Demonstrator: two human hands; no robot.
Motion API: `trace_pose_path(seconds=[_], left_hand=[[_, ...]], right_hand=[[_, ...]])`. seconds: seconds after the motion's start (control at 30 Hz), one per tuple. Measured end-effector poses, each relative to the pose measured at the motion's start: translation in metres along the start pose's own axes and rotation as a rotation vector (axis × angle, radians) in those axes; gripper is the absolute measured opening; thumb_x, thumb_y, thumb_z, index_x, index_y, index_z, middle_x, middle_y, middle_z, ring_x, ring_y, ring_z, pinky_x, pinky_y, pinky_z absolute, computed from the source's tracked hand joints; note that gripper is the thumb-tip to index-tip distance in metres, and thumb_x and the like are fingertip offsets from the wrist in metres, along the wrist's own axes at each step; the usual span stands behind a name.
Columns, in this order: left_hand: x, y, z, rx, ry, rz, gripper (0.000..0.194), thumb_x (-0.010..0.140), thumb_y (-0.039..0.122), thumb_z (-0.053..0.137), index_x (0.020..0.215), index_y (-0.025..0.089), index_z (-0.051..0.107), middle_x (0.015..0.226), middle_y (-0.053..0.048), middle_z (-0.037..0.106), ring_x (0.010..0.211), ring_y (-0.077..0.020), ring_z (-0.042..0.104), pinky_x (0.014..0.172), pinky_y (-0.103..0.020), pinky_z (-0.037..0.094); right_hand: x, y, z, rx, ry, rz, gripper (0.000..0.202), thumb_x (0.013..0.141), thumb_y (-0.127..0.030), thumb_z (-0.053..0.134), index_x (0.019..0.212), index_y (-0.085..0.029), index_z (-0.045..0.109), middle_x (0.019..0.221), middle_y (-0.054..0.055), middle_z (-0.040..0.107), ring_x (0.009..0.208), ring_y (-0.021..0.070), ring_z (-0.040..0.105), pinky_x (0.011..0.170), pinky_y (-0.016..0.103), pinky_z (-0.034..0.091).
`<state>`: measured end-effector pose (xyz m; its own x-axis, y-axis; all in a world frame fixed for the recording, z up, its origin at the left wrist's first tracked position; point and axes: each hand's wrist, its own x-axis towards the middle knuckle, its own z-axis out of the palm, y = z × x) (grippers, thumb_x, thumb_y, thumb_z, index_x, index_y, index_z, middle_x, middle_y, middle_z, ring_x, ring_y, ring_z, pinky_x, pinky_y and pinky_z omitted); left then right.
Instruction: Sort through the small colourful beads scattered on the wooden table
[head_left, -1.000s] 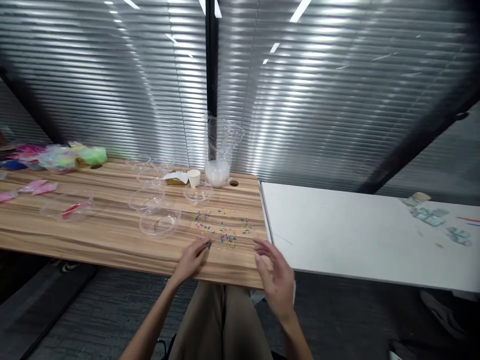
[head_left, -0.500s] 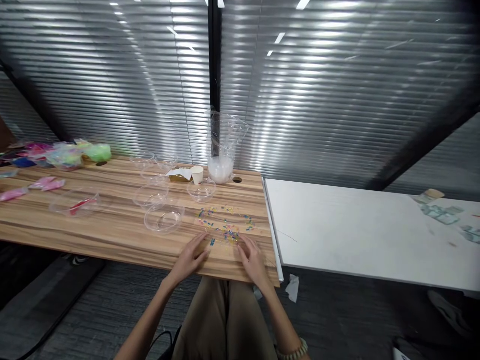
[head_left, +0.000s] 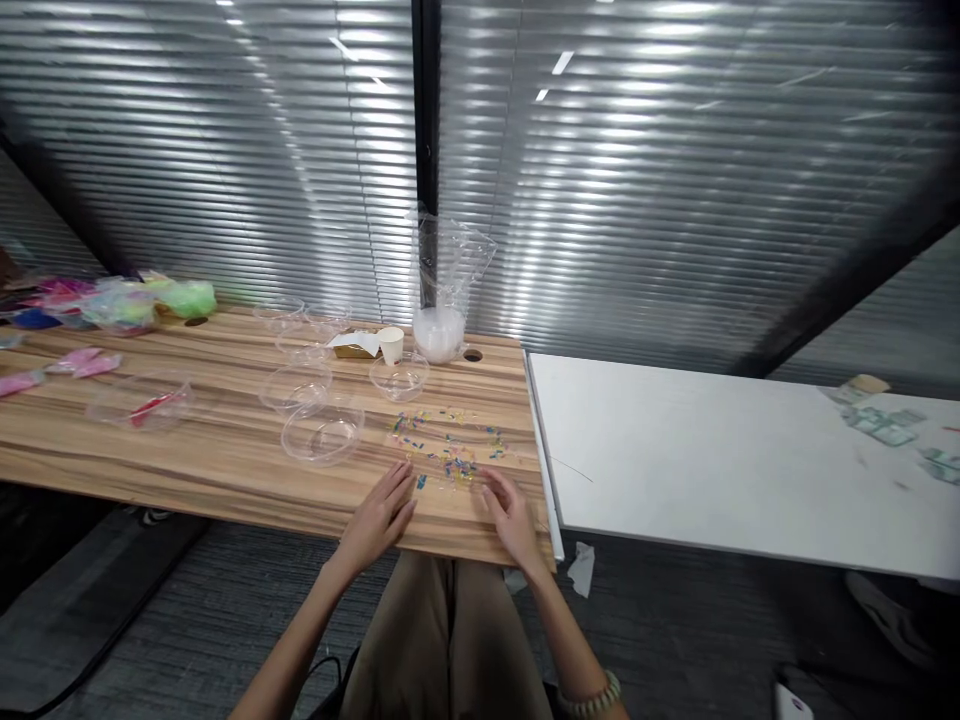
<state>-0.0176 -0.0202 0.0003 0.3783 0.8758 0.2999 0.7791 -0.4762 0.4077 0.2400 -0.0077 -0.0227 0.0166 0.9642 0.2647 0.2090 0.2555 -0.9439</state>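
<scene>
Small colourful beads (head_left: pixel 459 466) lie scattered on the wooden table (head_left: pixel 225 465), densest between my hands. My left hand (head_left: pixel 380 515) rests palm down on the wood, left of the beads, its fingers spread and nothing in it. At the right side of the beads is my right hand (head_left: pixel 511 515), fingers apart and bent a little, holding nothing that I can see. Several clear round plastic dishes stand to the left, the nearest dish (head_left: pixel 322 435) beside the beads. Behind the beads is another clear dish (head_left: pixel 400 377).
A paper cup (head_left: pixel 391 345), a small box with white paper (head_left: pixel 355 345) and a clear bag with white contents (head_left: pixel 439 334) stand at the back. Coloured packets (head_left: pixel 124 304) lie far left. A white table (head_left: pixel 720 460) adjoins on the right.
My right hand has shifted slightly away from the bead cluster, toward the right. My left hand stays nearly in place. The whole view has moved a little.
</scene>
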Motion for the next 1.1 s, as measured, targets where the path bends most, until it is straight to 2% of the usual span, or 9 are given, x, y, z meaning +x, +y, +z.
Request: trace_pose_path(seconds=[0.13,0.3,0.47,0.63,0.9,1.1], left_hand=[[0.001,0.001,0.0,0.001,0.015,0.006,0.044,0.097,0.032,0.044,0.14,0.021,0.046,0.15,-0.008,0.036,0.14,-0.0256,0.032,0.114,-0.045,0.033],[0.003,0.001,0.002,0.04,-0.005,0.034,0.048,0.098,0.036,0.041,0.144,0.02,0.04,0.152,-0.009,0.033,0.141,-0.0257,0.028,0.115,-0.045,0.029],[0.007,-0.011,0.008,0.12,-0.049,0.041,0.054,0.099,0.042,0.035,0.146,0.014,0.034,0.152,-0.013,0.032,0.142,-0.0261,0.025,0.116,-0.047,0.023],[0.022,-0.024,0.001,0.172,-0.072,0.039,0.058,0.099,0.045,0.034,0.148,0.014,0.028,0.154,-0.013,0.025,0.144,-0.0253,0.018,0.117,-0.047,0.016],[0.04,-0.025,-0.008,0.233,-0.242,0.136,0.058,0.102,0.048,0.022,0.149,0.014,0.027,0.154,-0.009,0.026,0.145,-0.0199,0.018,0.119,-0.042,0.011],[0.031,-0.028,-0.006,0.284,-0.174,0.145,0.056,0.102,0.047,0.019,0.149,0.017,0.029,0.152,-0.008,0.032,0.143,-0.0189,0.025,0.119,-0.041,0.014]], right_hand=[[-0.001,0.001,0.0,-0.018,0.019,0.0,0.033,0.09,-0.039,0.052,0.115,-0.019,0.064,0.117,0.011,0.065,0.104,0.0247,0.063,0.093,0.042,0.051],[-0.002,-0.002,0.0,-0.015,0.025,0.002,0.034,0.089,-0.04,0.053,0.113,-0.019,0.064,0.116,0.011,0.066,0.103,0.0246,0.064,0.092,0.041,0.052],[0.0,-0.005,0.001,0.006,0.015,0.017,0.034,0.089,-0.039,0.052,0.113,-0.018,0.063,0.116,0.011,0.065,0.105,0.0248,0.063,0.094,0.042,0.051],[0.001,-0.001,0.002,0.009,0.015,0.001,0.034,0.089,-0.039,0.053,0.115,-0.018,0.063,0.115,0.011,0.065,0.104,0.025,0.063,0.094,0.043,0.051],[-0.001,0.001,0.002,-0.003,0.037,0.003,0.033,0.088,-0.039,0.054,0.112,-0.018,0.065,0.113,0.011,0.066,0.103,0.0244,0.063,0.093,0.041,0.05],[-0.002,0.002,0.001,-0.013,0.024,-0.002,0.031,0.088,-0.036,0.053,0.112,-0.019,0.065,0.115,0.01,0.065,0.104,0.0245,0.062,0.092,0.041,0.05]])
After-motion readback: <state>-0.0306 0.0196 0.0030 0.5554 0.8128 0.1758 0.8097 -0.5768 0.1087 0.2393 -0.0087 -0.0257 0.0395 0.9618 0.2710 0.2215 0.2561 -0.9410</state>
